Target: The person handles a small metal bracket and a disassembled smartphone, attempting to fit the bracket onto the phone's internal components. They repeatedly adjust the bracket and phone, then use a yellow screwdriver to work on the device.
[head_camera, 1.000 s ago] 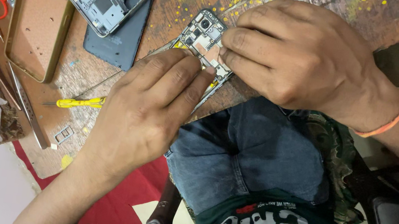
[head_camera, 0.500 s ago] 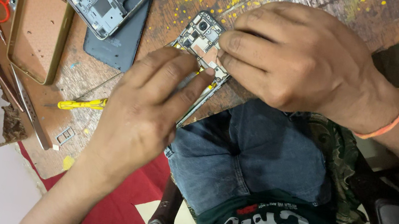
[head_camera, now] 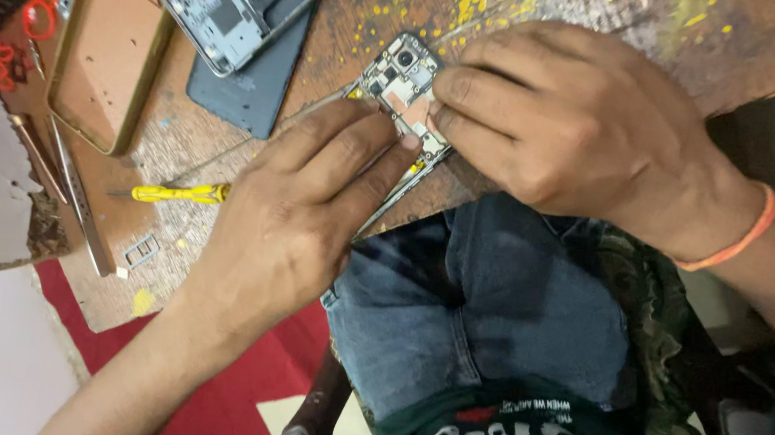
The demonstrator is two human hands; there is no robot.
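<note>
An opened phone (head_camera: 406, 74), its circuit board and camera module exposed, lies at the near edge of the worn wooden table (head_camera: 735, 44). My left hand (head_camera: 297, 215) rests flat over its lower half and holds it down, fingers stretched towards the board. My right hand (head_camera: 563, 121), with an orange band at the wrist, comes in from the right. Its fingertips are pinched together on the board just below the camera module. What they pinch is hidden under the fingers.
A yellow screwdriver (head_camera: 179, 191), metal tweezers (head_camera: 81, 205) and a small card tray (head_camera: 140, 251) lie left of my left hand. Further back are a grey phone frame (head_camera: 210, 6) on a dark back cover (head_camera: 244, 86), a brown case (head_camera: 111, 27) and red scissors (head_camera: 32, 11).
My left hand's fingers have crept a little further up over the phone towards the board. My right hand stays pinched at the same spot.
</note>
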